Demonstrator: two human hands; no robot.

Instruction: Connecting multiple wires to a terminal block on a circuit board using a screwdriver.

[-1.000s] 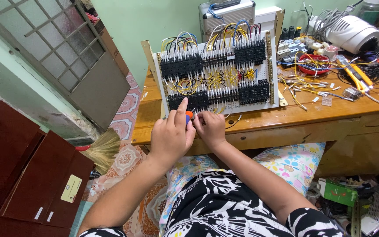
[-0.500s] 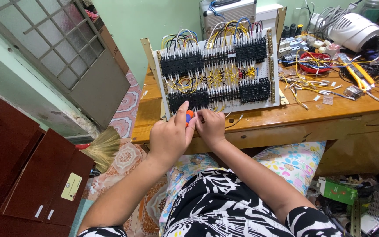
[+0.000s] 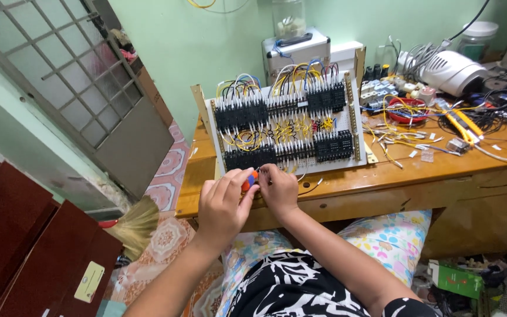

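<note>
Left hand (image 3: 223,202) is curled shut around a small orange-handled tool (image 3: 249,179), thumb and fingers pinched on it, tip aimed at the bottom edge of the wiring panel (image 3: 289,126). Right hand (image 3: 278,189) sits just beside it, knuckles almost touching the left, fingertips bunched at the same spot; cannot tell whether it grips a wire or just steadies. Both hands hover over the front edge of the wooden desk (image 3: 382,182). Panel is a white perforated board, leaning back, tilted, carrying 2 rows of black terminal blocks with yellow, blue, black and white wires looped between them. Right of the panel: a red round bowl (image 3: 407,110) holding coiled wire, yellow strands spilling over its rim. Loose wire offcuts (image 3: 400,144) lie scattered on the desk near it, plus a yellow-handled tool (image 3: 462,124). Behind the panel, a silver case (image 3: 297,53) with a clear jar (image 3: 289,19) on top; jar contents pale, too blurred to identify. White appliance (image 3: 456,71) at far right back. Floral cushion (image 3: 382,240) on the person's lap under the desk edge. Straw broom (image 3: 139,222) on the floor to the left.
</note>
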